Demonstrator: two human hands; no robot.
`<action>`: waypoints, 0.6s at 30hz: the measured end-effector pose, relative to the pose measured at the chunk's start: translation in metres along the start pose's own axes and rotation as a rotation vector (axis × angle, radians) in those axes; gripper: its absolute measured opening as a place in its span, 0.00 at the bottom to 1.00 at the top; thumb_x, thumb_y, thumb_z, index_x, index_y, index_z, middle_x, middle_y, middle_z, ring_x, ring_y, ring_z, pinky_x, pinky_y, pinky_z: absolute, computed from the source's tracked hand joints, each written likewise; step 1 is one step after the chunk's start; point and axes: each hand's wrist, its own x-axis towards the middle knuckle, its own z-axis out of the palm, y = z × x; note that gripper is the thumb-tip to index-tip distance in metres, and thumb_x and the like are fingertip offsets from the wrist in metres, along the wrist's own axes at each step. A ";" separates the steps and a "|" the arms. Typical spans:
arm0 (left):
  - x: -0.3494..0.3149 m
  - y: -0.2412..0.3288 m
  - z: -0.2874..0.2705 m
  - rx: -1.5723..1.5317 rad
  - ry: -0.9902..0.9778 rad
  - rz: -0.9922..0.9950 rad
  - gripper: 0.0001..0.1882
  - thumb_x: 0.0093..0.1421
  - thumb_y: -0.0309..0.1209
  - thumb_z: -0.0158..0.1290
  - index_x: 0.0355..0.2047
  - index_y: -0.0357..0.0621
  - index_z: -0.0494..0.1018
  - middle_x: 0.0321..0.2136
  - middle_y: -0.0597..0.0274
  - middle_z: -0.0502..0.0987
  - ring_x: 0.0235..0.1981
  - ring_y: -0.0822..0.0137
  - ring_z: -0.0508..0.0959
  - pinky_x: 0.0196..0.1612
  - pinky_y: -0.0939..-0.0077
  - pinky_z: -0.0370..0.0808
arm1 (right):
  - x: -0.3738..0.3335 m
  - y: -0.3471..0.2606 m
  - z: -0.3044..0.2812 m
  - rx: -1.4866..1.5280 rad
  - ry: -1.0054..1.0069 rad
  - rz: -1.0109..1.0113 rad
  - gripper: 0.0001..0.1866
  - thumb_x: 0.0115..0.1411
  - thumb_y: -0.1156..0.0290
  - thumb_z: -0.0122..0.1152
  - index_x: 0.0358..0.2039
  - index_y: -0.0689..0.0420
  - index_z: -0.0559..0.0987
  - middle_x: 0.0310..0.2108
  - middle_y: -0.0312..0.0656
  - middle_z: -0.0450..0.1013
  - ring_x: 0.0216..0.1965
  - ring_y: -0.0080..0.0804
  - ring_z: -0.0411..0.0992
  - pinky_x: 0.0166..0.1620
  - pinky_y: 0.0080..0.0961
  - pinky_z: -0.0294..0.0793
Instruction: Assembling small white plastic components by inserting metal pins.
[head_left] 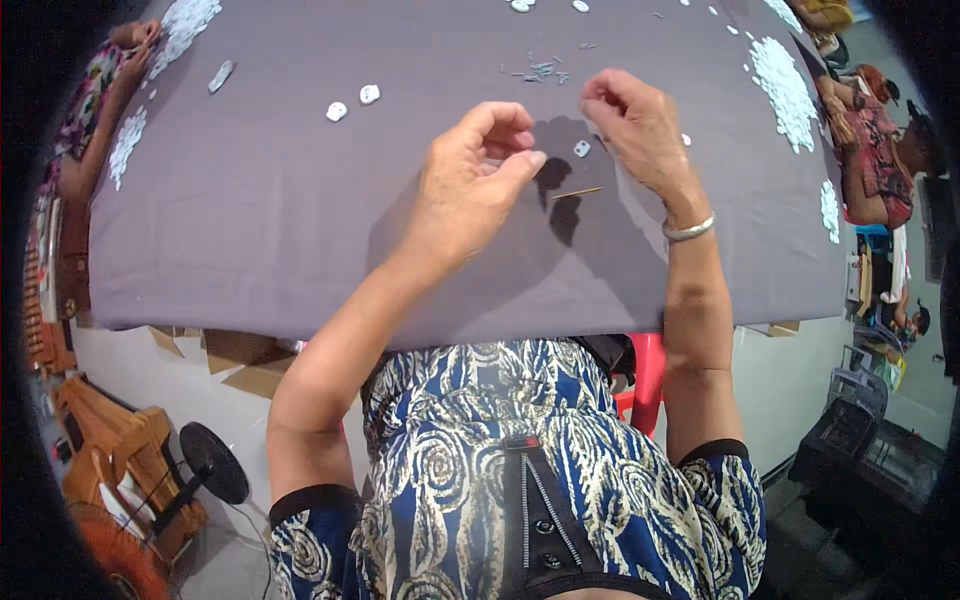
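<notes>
Both my hands hover above the grey cloth (250, 230). My left hand (465, 185) has its fingers curved, with a gap between thumb and forefinger, and nothing visible in it. To the right, my right hand (638, 125) has thumb and fingers drawn together; anything tiny in that pinch is too blurred to make out. Between the hands lies a small white piece with dark holes (582, 149). Nearer to me, a thin gold-coloured rod (577, 193) rests on the cloth. Beyond my hands is a loose heap of short grey pins (541, 71).
Two white pieces, one rounded (336, 112) and one beside it (370, 94), lie left of my hands. Farther left is a greyish oblong object (221, 76). White heaps line the table's sides, the largest a pile of small white pieces (783, 92). Other people sit at both sides.
</notes>
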 end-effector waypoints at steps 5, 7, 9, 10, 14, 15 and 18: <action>0.004 -0.011 0.007 -0.061 0.081 0.025 0.17 0.53 0.23 0.58 0.43 0.37 0.70 0.32 0.63 0.74 0.34 0.75 0.74 0.39 0.80 0.74 | -0.010 -0.025 0.016 0.545 -0.106 0.111 0.05 0.61 0.73 0.56 0.33 0.62 0.75 0.26 0.32 0.71 0.25 0.16 0.67 0.29 0.14 0.68; 0.004 -0.014 0.009 -0.149 0.104 0.060 0.18 0.53 0.22 0.58 0.45 0.38 0.69 0.31 0.63 0.73 0.34 0.74 0.74 0.38 0.80 0.75 | -0.013 -0.029 0.027 0.611 -0.120 0.132 0.05 0.61 0.72 0.56 0.35 0.61 0.75 0.28 0.30 0.71 0.26 0.15 0.67 0.30 0.14 0.69; 0.002 -0.012 0.006 -0.148 0.105 0.066 0.19 0.54 0.21 0.58 0.46 0.38 0.68 0.31 0.63 0.73 0.33 0.75 0.74 0.37 0.81 0.75 | -0.013 -0.039 0.036 0.661 -0.097 0.071 0.05 0.61 0.73 0.57 0.35 0.61 0.76 0.28 0.29 0.71 0.26 0.14 0.67 0.31 0.13 0.69; 0.001 -0.011 0.004 -0.146 0.094 0.079 0.19 0.54 0.21 0.57 0.47 0.38 0.68 0.31 0.62 0.73 0.33 0.75 0.74 0.37 0.81 0.75 | -0.015 -0.039 0.038 0.667 -0.099 0.074 0.05 0.61 0.73 0.57 0.35 0.61 0.76 0.28 0.29 0.71 0.26 0.14 0.67 0.31 0.13 0.69; -0.004 -0.011 0.000 -0.179 0.115 0.062 0.20 0.56 0.19 0.57 0.49 0.36 0.67 0.30 0.65 0.73 0.32 0.76 0.74 0.37 0.84 0.74 | -0.018 -0.038 0.043 0.619 -0.105 0.061 0.05 0.61 0.73 0.57 0.35 0.61 0.76 0.28 0.29 0.71 0.27 0.14 0.67 0.31 0.13 0.69; -0.004 -0.012 0.000 -0.197 0.118 0.051 0.20 0.56 0.19 0.57 0.49 0.37 0.67 0.30 0.66 0.73 0.32 0.77 0.74 0.37 0.84 0.74 | -0.019 -0.038 0.043 0.628 -0.123 0.088 0.05 0.60 0.73 0.57 0.35 0.61 0.76 0.28 0.29 0.71 0.27 0.14 0.67 0.31 0.13 0.69; -0.004 -0.014 -0.005 -0.181 0.127 0.053 0.19 0.55 0.18 0.56 0.48 0.37 0.67 0.30 0.66 0.73 0.31 0.78 0.74 0.36 0.84 0.74 | -0.019 -0.040 0.044 0.545 -0.129 0.067 0.05 0.60 0.73 0.58 0.34 0.62 0.76 0.27 0.30 0.71 0.27 0.14 0.67 0.31 0.14 0.69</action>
